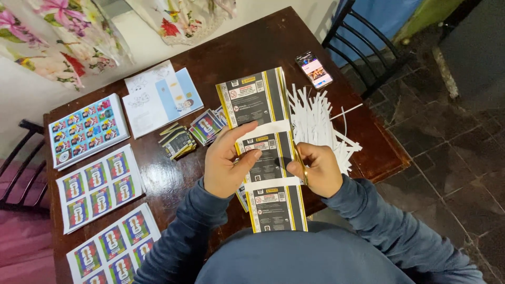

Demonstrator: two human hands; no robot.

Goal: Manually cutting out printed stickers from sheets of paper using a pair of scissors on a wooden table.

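A long printed strip (265, 152) of dark, yellow-edged packet panels is held up at the centre of the frame, above the near edge of the table (252, 47). It is pinched at its left edge by the left hand (226, 163), while the right hand (315, 171) is closed on scissors whose blade lies along the strip's right edge. Trimming seems in hand; a steady, straight cut is called for next. Beyond, to the right, white paper offcuts (321, 126) are piled, with small card stacks (192, 134) further left.

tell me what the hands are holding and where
The left hand grips a printed strip of dark packets at its left edge; the right hand holds scissors at its right edge.
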